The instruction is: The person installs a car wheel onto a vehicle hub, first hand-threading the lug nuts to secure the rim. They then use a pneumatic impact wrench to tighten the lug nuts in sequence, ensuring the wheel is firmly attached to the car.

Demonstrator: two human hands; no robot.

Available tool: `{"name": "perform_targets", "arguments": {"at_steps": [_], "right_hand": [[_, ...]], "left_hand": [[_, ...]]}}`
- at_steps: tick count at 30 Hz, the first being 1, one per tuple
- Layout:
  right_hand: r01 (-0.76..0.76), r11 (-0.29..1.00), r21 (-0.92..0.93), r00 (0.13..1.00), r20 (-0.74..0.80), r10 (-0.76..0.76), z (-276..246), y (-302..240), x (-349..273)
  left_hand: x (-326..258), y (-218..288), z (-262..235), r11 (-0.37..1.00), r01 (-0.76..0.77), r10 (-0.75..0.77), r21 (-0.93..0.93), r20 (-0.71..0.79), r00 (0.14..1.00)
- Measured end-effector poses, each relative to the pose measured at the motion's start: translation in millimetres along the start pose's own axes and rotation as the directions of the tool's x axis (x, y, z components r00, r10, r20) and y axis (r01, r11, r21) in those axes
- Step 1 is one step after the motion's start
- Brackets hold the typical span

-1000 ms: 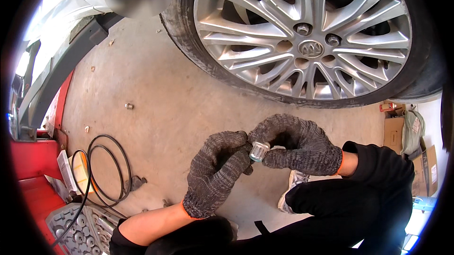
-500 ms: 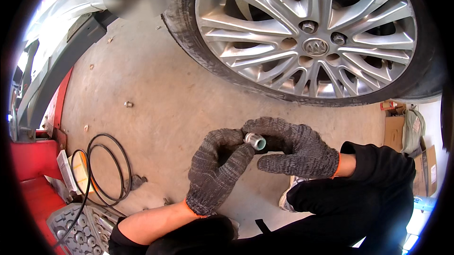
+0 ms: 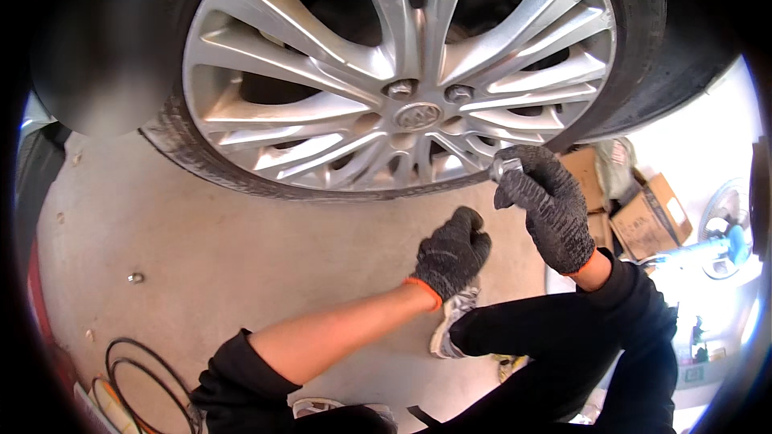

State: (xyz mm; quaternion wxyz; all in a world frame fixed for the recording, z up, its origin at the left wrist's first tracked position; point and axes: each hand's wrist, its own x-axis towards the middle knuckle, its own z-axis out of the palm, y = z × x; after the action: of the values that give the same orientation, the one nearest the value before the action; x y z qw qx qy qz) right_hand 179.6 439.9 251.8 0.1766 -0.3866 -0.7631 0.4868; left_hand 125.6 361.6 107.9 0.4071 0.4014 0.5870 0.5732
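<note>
A silver lug nut (image 3: 504, 168) is pinched between the thumb and fingers of my right hand (image 3: 551, 209), which is raised in front of the lower right rim of the car wheel (image 3: 314, 116). Lower down, over the floor, my left hand (image 3: 452, 253) is closed with its fingers curled in; whatever may be inside is hidden. Both hands wear dark grey knit gloves with orange cuffs. Near the hub, one nut (image 3: 400, 90) and another nut (image 3: 459, 94) sit in the upper bolt holes. The lower holes around the centre cap (image 3: 418, 116) show no nuts.
A loose nut (image 3: 135, 278) lies on the concrete floor (image 3: 265, 265) at the left. Looped black hose (image 3: 121, 366) rests at the lower left. Cardboard boxes (image 3: 651, 217) and a fan (image 3: 724, 221) stand to the right. My shoe (image 3: 452, 321) is below my left hand.
My right hand has lifted the lug nut up and right toward the wheel. My left hand has parted from it and moved right. The view has shifted, bringing the wheel left.
</note>
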Motion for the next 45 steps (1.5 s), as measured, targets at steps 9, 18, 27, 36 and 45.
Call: {"name": "perform_targets", "arguments": {"at_steps": [9, 18, 27, 36, 45], "right_hand": [[0.178, 0.975, -0.132, 0.934, -0.289, -0.21, 29.3, 27.3, 13.6], [0.434, 0.899, 0.062, 0.755, -0.57, -0.325, 87.6, 75.0, 51.8], [0.385, 0.915, -0.121, 0.58, -0.739, -0.342, 115.3, 86.8, 72.6], [0.415, 0.91, -0.002, 0.666, -0.681, -0.305, 115.4, 65.3, 55.7], [0.505, 0.85, 0.149, 0.726, -0.606, -0.325, 184.7, 63.2, 45.4]], "left_hand": [[33.1, -57.8, -76.0, 0.942, -0.221, 0.304, 0.251, -0.367, 0.879], [16.5, -91.8, -111.4, 0.755, -0.214, 0.57, 0.62, -0.458, 0.682], [50.2, -96.0, -130.4, 0.658, -0.239, 0.53, 0.714, -0.214, 0.821], [52.3, -93.5, -128.3, 0.616, -0.117, 0.431, 0.779, -0.208, 0.878], [59.9, -111.9, -129.5, 0.489, -0.242, 0.706, 0.838, -0.218, 0.673]]}}
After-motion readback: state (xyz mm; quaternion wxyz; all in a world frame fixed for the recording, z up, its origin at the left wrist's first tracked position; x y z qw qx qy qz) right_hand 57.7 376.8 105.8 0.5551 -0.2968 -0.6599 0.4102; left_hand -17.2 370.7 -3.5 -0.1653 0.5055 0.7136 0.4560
